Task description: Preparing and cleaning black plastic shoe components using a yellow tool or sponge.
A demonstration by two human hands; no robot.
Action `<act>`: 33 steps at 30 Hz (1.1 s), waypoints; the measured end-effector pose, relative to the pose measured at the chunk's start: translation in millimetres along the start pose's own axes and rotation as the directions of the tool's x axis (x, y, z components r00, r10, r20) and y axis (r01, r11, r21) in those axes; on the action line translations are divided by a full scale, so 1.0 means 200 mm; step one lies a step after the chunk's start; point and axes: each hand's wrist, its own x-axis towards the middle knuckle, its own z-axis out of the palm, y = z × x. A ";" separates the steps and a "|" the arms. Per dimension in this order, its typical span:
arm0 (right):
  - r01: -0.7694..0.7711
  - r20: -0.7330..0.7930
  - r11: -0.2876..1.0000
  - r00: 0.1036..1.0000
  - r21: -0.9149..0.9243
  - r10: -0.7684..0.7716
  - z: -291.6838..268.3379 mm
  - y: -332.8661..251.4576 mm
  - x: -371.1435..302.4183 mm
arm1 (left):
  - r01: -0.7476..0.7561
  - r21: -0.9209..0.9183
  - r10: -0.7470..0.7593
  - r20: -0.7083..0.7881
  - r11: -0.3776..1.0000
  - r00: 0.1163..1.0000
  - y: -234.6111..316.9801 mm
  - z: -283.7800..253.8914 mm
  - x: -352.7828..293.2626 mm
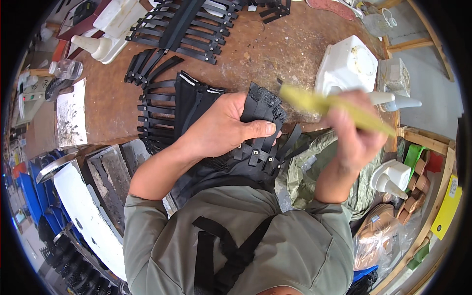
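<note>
My left hand (221,120) grips a black strapped piece (259,105), thumb on top and fingers beneath. The held end is a flat band with a rough, crumbly-looking patch along its upper and right edges. Below my thumb, narrow black straps with round metal rivets (255,152) hang toward my lap. My right hand (355,135) is closed round a long yellow tool (314,102), smeared by motion. Its tip points left toward the band, apart from it; the kind of tip is too blurred to tell.
More black strapped pieces (184,29) lie on the brown worktable (255,54). White containers with spouts (346,66) stand at right and far left. A stained white sheet (72,113) lies at left. Crumpled greenish plastic (314,182) hangs below the table edge; bagged tan pieces (378,231) sit lower right.
</note>
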 end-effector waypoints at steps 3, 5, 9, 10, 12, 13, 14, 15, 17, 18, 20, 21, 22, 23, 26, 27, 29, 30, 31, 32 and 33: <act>-0.091 -0.032 0.989 0.996 -0.113 0.088 0.07 -0.04 -0.05 | 0.006 0.020 -0.006 -0.001 1.000 1.000 0.00 -0.01 -0.01; -0.247 -0.304 0.902 0.942 -0.353 0.139 0.03 -0.02 -0.04 | -0.018 0.068 0.017 0.021 0.998 1.000 0.01 0.01 0.02; -0.593 -0.434 0.780 0.767 -0.198 0.473 -0.17 0.03 -0.10 | -0.014 -0.002 0.014 -0.122 1.000 0.992 0.00 0.03 -0.01; -0.648 -0.414 0.705 0.748 -0.289 0.519 -0.24 0.07 -0.12 | -0.008 -0.032 0.003 -0.161 0.999 0.987 0.00 0.03 -0.02; -0.728 -0.397 0.565 0.685 -0.388 0.611 -0.32 0.17 -0.15 | -0.020 -0.030 0.016 -0.142 0.999 0.990 -0.03 0.02 0.00; -0.718 -0.387 0.553 0.694 -0.423 0.607 -0.35 0.21 -0.17 | -0.029 -0.030 0.024 -0.161 0.999 0.987 -0.04 0.02 0.01; -0.707 -0.372 0.543 0.704 -0.454 0.605 -0.36 0.25 -0.19 | -0.038 -0.028 0.032 -0.187 0.999 0.982 -0.05 0.03 0.02; -0.707 -0.383 0.543 0.704 -0.453 0.598 -0.37 0.30 -0.20 | -0.043 -0.054 0.032 -0.186 0.998 0.982 -0.04 0.03 0.02; -0.745 -0.265 0.463 0.627 -0.480 0.733 -0.35 0.37 -0.22 | -0.070 -0.061 0.057 -0.199 0.996 0.978 -0.05 0.04 0.02; -0.744 -0.261 0.470 0.629 -0.475 0.732 -0.34 0.37 -0.25 | -0.096 -0.073 0.078 -0.215 0.993 0.973 -0.06 0.04 0.02; -0.504 -0.421 0.359 0.860 -0.785 0.286 -0.28 0.32 -0.29 | -0.130 -0.089 0.105 -0.249 0.987 0.963 -0.06 0.04 0.02; -0.576 -0.522 0.385 0.817 -0.721 0.244 -0.28 0.24 -0.28 | -0.161 -0.110 0.127 -0.267 0.981 0.955 -0.07 0.05 0.02; -0.609 -0.595 0.425 0.782 -0.669 0.185 -0.25 0.18 -0.31 | -0.172 -0.109 0.134 -0.292 0.979 0.947 -0.08 0.04 0.02; -0.660 -0.574 0.555 0.738 -0.506 0.355 -0.23 0.15 -0.38 | -0.187 -0.125 0.146 -0.279 0.974 0.949 -0.09 0.04 0.03; -0.639 0.010 0.618 0.699 0.458 0.715 -0.05 0.17 -0.56 | -0.201 -0.148 0.155 -0.272 0.968 0.950 -0.12 0.05 0.06; -0.597 0.157 0.404 0.673 0.693 0.723 0.06 0.15 -0.60 | -0.203 -0.130 0.159 -0.288 0.971 0.944 -0.13 0.05 0.07; -0.533 0.340 0.091 0.652 0.841 0.678 0.23 0.11 -0.57 | -0.206 -0.078 0.173 -0.310 0.975 0.935 -0.15 0.04 0.06; -0.545 0.376 0.050 0.640 0.837 0.670 0.26 0.08 -0.53 | -0.202 -0.073 0.170 -0.314 0.977 0.934 -0.15 0.04 0.06; -0.529 0.330 0.038 0.582 0.848 0.743 0.31 0.11 -0.53 | -0.213 -0.101 0.171 -0.318 0.972 0.932 -0.14 0.04 0.05; -0.524 0.331 0.034 0.585 0.851 0.741 0.31 0.12 -0.52 | -0.224 -0.130 0.172 -0.323 0.966 0.931 -0.13 0.04 0.05; -0.550 0.327 0.063 0.581 0.833 0.746 0.30 0.12 -0.50 | -0.222 -0.123 0.172 -0.324 0.967 0.930 -0.14 0.03 0.04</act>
